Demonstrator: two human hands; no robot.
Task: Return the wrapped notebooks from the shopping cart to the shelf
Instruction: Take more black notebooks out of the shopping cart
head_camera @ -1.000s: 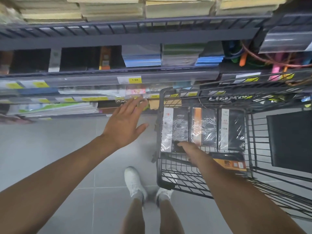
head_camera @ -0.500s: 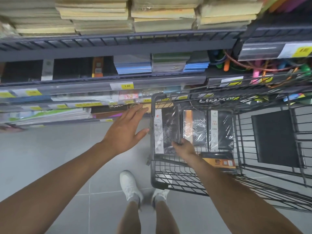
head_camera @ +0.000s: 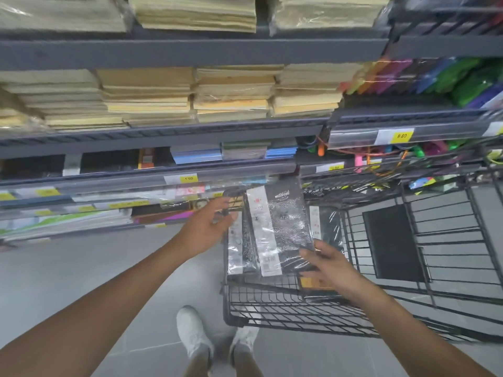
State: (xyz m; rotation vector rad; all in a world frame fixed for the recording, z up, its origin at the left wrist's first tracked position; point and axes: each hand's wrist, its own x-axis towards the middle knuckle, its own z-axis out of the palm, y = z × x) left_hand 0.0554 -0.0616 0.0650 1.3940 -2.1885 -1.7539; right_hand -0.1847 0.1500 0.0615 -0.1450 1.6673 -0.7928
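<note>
My right hand grips the lower right corner of a black plastic-wrapped notebook with a white label strip, lifted above the black wire shopping cart. My left hand reaches to the cart's left edge, fingers touching a second wrapped notebook standing there. Another wrapped black notebook and an orange-labelled one lie in the cart behind my right hand. The grey shelf with dark notebooks runs across the left middle.
Stacks of cream paper pads fill the upper shelves. Blue and green notebooks sit on the middle shelf, coloured items at the upper right. Lower shelves hold flat books. My white shoes stand on grey tile beside the cart.
My right hand has lifted the wrapped notebook up out of the cart. My left hand moved right to the cart's edge. The view tilted upward, showing more shelves.
</note>
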